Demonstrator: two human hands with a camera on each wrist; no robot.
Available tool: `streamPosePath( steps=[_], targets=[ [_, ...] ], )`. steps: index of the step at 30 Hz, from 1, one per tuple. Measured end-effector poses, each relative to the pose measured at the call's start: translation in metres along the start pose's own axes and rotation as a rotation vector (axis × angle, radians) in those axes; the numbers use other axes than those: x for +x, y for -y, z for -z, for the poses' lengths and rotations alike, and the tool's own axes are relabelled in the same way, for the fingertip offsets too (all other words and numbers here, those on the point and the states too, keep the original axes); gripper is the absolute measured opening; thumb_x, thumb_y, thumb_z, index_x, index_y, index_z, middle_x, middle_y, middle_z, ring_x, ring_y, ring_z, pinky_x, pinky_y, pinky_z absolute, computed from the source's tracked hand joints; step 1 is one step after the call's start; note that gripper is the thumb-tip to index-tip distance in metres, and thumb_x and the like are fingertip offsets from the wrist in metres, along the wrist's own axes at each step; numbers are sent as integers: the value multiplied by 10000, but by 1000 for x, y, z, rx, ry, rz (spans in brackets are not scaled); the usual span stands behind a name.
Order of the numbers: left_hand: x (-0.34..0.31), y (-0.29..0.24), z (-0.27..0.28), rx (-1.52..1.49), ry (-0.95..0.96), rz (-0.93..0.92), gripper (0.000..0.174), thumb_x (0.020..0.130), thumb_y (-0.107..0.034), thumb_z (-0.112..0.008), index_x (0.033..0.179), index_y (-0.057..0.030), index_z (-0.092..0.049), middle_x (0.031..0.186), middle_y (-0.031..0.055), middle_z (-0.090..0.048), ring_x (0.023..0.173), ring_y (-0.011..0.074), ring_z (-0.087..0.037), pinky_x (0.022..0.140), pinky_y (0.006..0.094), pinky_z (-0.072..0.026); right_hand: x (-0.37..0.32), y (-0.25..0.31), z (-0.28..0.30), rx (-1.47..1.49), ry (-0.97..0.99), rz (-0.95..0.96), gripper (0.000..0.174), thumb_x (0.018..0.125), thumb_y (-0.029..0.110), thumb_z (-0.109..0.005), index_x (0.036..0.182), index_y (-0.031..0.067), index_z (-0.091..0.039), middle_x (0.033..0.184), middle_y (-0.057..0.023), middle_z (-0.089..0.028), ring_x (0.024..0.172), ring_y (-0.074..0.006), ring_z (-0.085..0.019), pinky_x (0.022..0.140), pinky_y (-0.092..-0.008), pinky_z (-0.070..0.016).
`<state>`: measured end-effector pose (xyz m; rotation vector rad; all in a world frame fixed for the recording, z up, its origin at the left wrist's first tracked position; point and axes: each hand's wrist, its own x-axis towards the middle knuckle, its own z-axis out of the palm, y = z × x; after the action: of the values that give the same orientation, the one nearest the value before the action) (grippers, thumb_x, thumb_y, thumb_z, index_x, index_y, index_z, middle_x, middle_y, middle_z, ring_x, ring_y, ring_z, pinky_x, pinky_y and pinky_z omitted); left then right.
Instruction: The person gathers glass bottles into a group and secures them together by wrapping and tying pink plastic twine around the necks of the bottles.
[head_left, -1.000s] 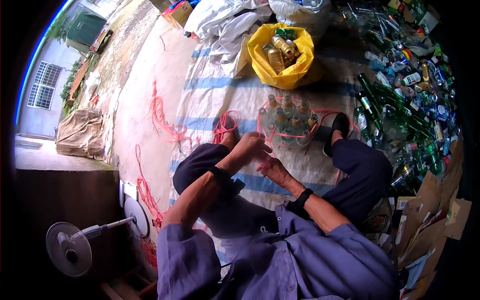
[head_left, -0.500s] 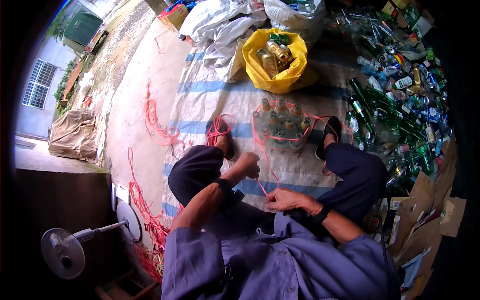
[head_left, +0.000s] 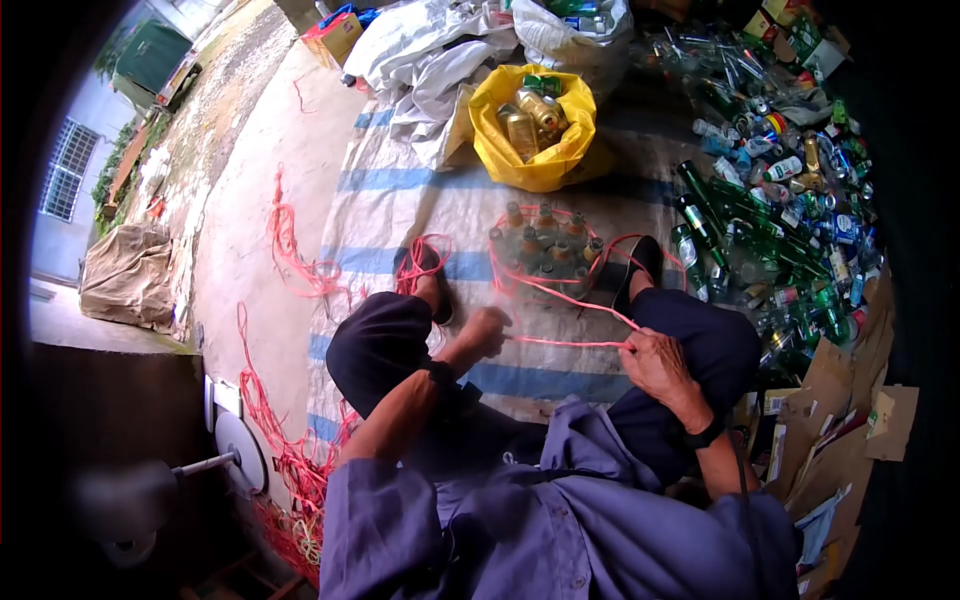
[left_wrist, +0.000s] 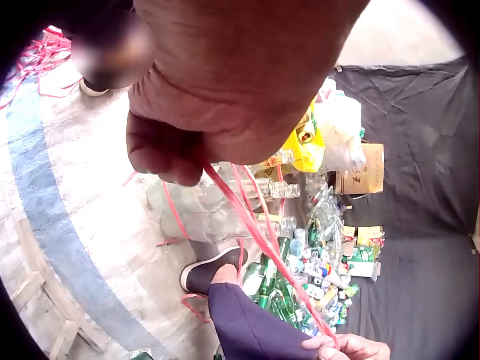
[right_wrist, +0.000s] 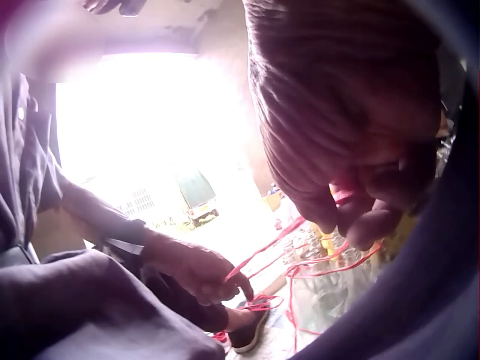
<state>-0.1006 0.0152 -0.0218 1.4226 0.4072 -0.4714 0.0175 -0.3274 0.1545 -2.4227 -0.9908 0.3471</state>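
Observation:
A pink plastic cord point(head_left: 570, 343) runs taut between the two hands in the head view. The left hand point(head_left: 484, 333), fingers curled, grips one end; in the left wrist view the cord point(left_wrist: 262, 241) comes out of its fist point(left_wrist: 217, 97). The right hand point(head_left: 660, 368) pinches the cord near the right knee, and a second strand leads from there to the bottles. Clear glass bottles point(head_left: 562, 252) stand upright in a cluster between the feet, with pink cord looped around them. In the right wrist view the right hand point(right_wrist: 352, 127) has curled fingers around the cord.
Behind the bottles sits a yellow bag point(head_left: 485, 150) of cans, beside white sacks point(head_left: 385, 50). Green bottles and cans point(head_left: 790, 200) are heaped at the right, above cardboard point(head_left: 893, 424). Loose pink cord point(head_left: 290, 245) and a fan point(head_left: 240, 455) are at the left.
The right hand has moved right and up, away from the left hand, and the cord between them is now stretched nearly level. The left hand has shifted slightly left.

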Motion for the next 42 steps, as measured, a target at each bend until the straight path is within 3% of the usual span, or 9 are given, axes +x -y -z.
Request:
streamPosePath(
  steps=[2, 4, 7, 14, 15, 24, 30, 36, 42],
  targets=[
    [-5, -7, -7, 9, 46, -69, 299, 909, -186, -617, 1125, 7, -545, 683, 81, -581, 490, 171, -573, 409, 296, -444, -5, 8, -9, 63, 2, 2, 232, 858, 191, -613, 756, -17, -622, 716, -170, -659, 634, -371, -651, 581, -464, -509],
    [-28, -39, -28, -23, -46, 79, 338, 926, -223, -602, 1158, 11, -525, 764, 117, -642, 600, 207, -660, 478, 293, -508, -8, 21, -17, 579, 420, -338, 322, 898, 251, -609, 744, -29, -650, 621, -98, -652, 521, -210, -639, 501, -366, -497],
    [-33, -26, -32, -282, 58, 44, 393, 937, -266, -592, 1188, 24, -509, 866, 142, -685, 725, 230, -706, 554, 296, -550, -9, 29, -38, 750, 615, -365, 370, 923, 298, -593, 769, -30, -667, 625, -42, -643, 501, -88, -584, 475, -287, -469],
    [-49, -46, -41, -258, 96, -64, 480, 949, -333, -581, 1195, 71, -501, 934, 142, -695, 762, 211, -711, 585, 271, -538, 11, 59, -61, 615, 858, -150, 316, 914, 263, -631, 891, -50, -675, 721, -33, -655, 558, -91, -592, 545, -258, -483],
    [-48, -44, -41, -261, 131, -76, 469, 958, -325, -570, 1188, 79, -503, 932, 142, -695, 760, 211, -712, 587, 266, -535, 15, 65, -55, 568, 874, -141, 353, 885, 251, -654, 1055, -58, -677, 749, -44, -660, 588, -102, -611, 571, -280, -497],
    [-60, -49, -49, -162, 148, 39, 367, 972, -240, -539, 1165, 71, -513, 902, 152, -695, 751, 208, -711, 585, 267, -536, 56, 55, -46, 800, 949, -171, 617, 843, 159, -610, 1422, 3, -461, 1017, -49, -689, 640, -94, -653, 488, -209, -474],
    [-67, -62, -61, -183, 121, 101, 312, 956, -221, -538, 1128, 40, -525, 845, 133, -686, 736, 206, -703, 601, 276, -543, 84, 24, -63, 845, 788, -83, 585, 761, 23, -487, 1340, -35, -543, 1153, -110, -694, 635, -107, -630, 570, -236, -513],
    [-66, -72, -67, -262, 95, 153, 284, 961, -194, -523, 1131, 33, -535, 815, 129, -676, 661, 221, -688, 573, 297, -544, 90, 8, -112, 380, 586, -103, 472, 772, 11, -494, 1217, -36, -644, 992, -81, -707, 716, -116, -592, 653, -266, -503],
    [-66, -87, -71, -382, 123, 201, 255, 965, -166, -512, 1118, 36, -531, 778, 149, -667, 587, 237, -670, 543, 312, -543, 70, 18, -158, 956, 515, 82, 399, 731, 8, -535, 1102, -21, -677, 863, -123, -702, 733, -161, -608, 700, -313, -495]
  ],
)
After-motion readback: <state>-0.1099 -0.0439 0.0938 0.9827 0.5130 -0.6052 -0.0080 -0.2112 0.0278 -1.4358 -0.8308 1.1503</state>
